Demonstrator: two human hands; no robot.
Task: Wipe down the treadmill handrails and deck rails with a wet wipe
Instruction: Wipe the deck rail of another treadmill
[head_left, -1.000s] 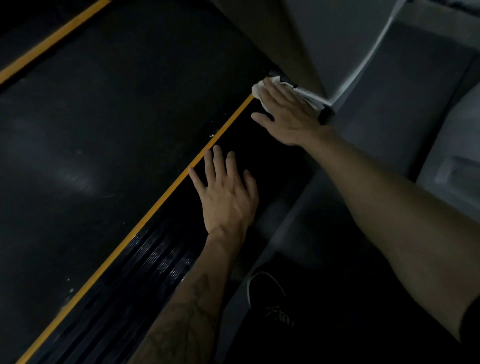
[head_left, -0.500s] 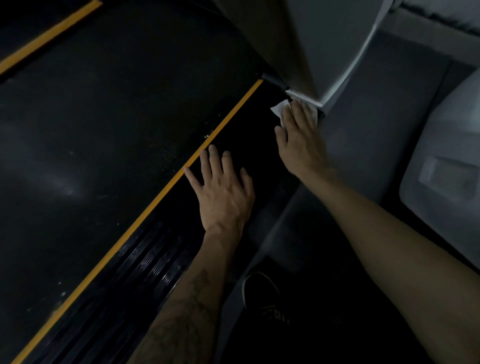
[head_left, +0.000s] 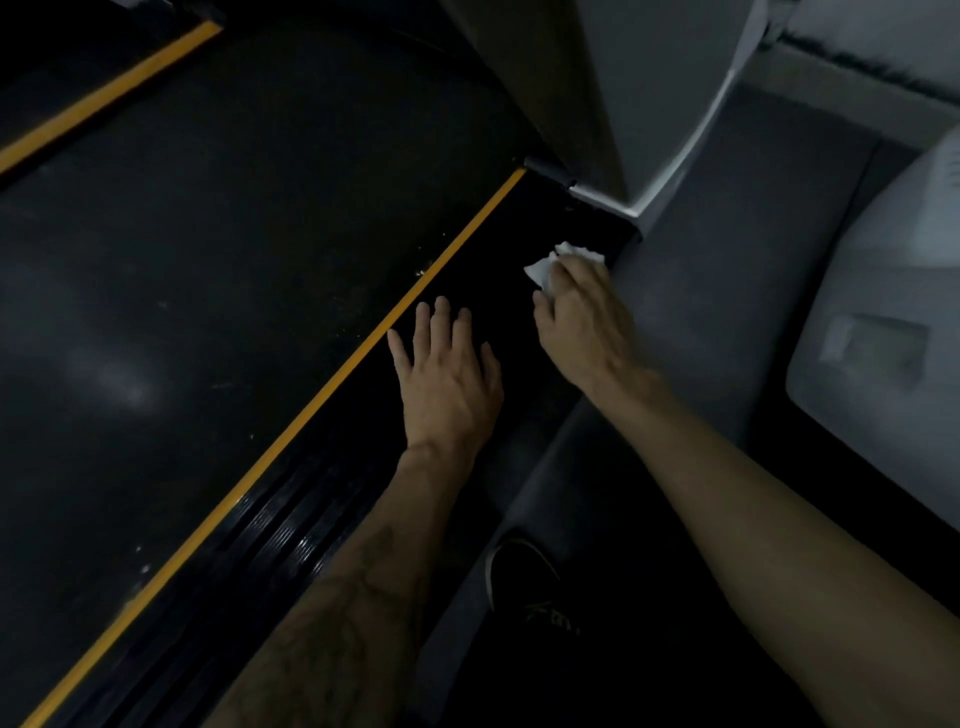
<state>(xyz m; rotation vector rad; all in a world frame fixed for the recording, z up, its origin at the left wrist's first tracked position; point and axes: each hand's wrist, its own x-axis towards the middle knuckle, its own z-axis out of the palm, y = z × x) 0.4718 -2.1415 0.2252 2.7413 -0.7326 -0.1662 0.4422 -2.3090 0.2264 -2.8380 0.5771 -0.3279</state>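
Note:
The treadmill's right deck rail (head_left: 332, 499) is black and ribbed, with a yellow stripe (head_left: 363, 353) along its inner edge. My right hand (head_left: 582, 322) presses a white wet wipe (head_left: 545, 267) flat onto the rail's far end, just below the foot of the grey upright (head_left: 623, 104). The wipe sticks out past my fingertips. My left hand (head_left: 447, 379) rests flat on the rail with its fingers spread, just left of the right hand and closer to me. It holds nothing. No handrail is in view.
The dark running belt (head_left: 208, 260) fills the left half, with the opposite yellow stripe (head_left: 104, 93) at top left. Grey floor (head_left: 727, 312) lies right of the rail, and a pale grey machine base (head_left: 883, 338) sits at the far right. My dark shoe (head_left: 524, 577) stands on the floor beside the rail.
My right hand has slid the wipe back along the rail from the foot of the upright toward me. The left hand has stayed flat on the rail.

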